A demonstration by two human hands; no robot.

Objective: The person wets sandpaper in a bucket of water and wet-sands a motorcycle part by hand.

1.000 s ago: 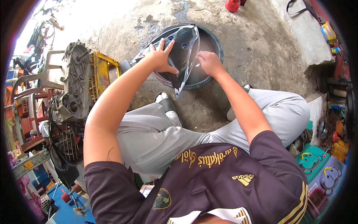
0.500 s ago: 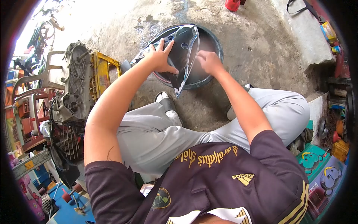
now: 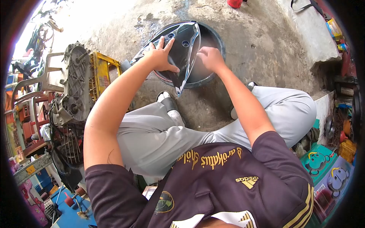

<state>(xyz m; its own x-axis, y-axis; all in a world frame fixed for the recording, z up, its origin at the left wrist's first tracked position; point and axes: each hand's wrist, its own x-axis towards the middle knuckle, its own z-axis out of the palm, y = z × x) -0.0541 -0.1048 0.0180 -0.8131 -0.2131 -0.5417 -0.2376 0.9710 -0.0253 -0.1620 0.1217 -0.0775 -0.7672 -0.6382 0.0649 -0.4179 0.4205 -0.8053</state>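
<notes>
A glossy black panel (image 3: pixel 184 53) with a pale, shiny edge and round holes rests across a round dark basin (image 3: pixel 222 47) of murky water. Spread over the panel's left part is my left hand (image 3: pixel 161 57), its fingers apart and pressing on the surface. My right hand (image 3: pixel 210 59) is at the panel's right edge, above the water, with its fingers curled in. Whatever those fingers may hold is too hidden to name. The panel's pointed lower end sticks out over the near rim of the basin.
A metal engine casing (image 3: pixel 77 81) and a yellow crate (image 3: pixel 99 74) stand at the left. A red object (image 3: pixel 234 3) is on the concrete floor at the top. A concrete block (image 3: pixel 310 34) lies at the upper right, with colourful boxes (image 3: pixel 317 161) lower right.
The view has shifted slightly, so basin, panel and hands appear a little further up and left. My left hand keeps its place on the panel; my right hand stays by its right edge.
</notes>
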